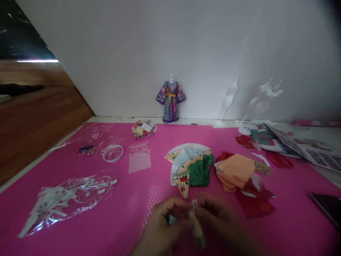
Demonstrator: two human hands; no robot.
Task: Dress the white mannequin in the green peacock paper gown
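Observation:
At the bottom middle, my left hand [170,220] is closed, its thumb and forefinger pinching a narrow pale strip [196,227]. My right hand [213,211] pinches the same strip near its upper end, close beside the left fingertips. The strip hangs down between the hands and is blurred. A small greyish piece [171,220] shows inside the curl of my left hand. Just beyond the hands lies a green, white and floral fabric piece [193,165]. Orange fabric [237,170] lies over dark red cloth [254,204] to the right.
On the pink mat [106,227] are a clear bag of white strips [66,199], a tape roll [113,153] and a sheet of small dots [140,161]. Behind stand a doll-sized robe [171,101] and white stands [229,99]. A dark device [326,206] lies right.

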